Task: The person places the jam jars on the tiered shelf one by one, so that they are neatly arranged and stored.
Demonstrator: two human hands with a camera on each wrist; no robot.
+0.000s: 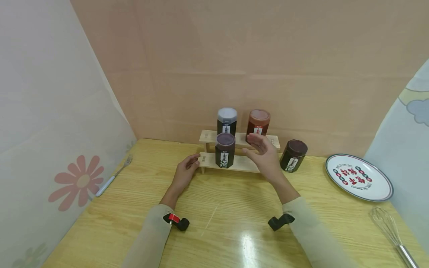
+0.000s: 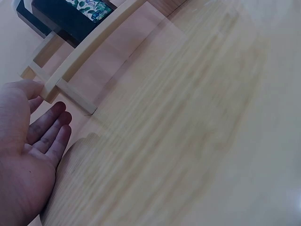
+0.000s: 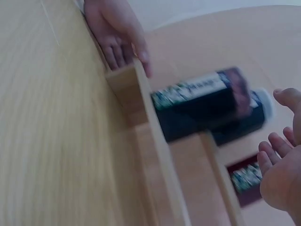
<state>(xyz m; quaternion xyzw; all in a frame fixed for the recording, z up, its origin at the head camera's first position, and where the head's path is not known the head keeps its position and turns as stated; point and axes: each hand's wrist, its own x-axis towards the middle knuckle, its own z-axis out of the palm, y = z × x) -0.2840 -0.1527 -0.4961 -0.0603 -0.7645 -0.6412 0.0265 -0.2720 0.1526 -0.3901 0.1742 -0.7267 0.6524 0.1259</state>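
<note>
My left hand (image 1: 185, 172) pinches the left end of the lower step of a two-step wooden rack (image 1: 242, 163), thumb at the edge in the left wrist view; the other fingers (image 2: 51, 127) hang loosely curved below. A dark purple-lidded jar (image 1: 225, 152) stands upright on that step. Behind it, on the upper step, stand a white-lidded jar (image 1: 226, 121) and a red-brown jar (image 1: 259, 121). My right hand (image 1: 264, 158) hovers before the upper step's right part, thumb and fingers spread apart with nothing between them. In the right wrist view, its fingers (image 3: 275, 148) overlap the red-brown jar.
Another dark jar (image 1: 294, 155) stands on the table right of the rack. Farther right are a white oval plate (image 1: 358, 191) with printed characters and a whisk (image 1: 388, 227). A fork (image 1: 114, 175) lies at the left by the wall.
</note>
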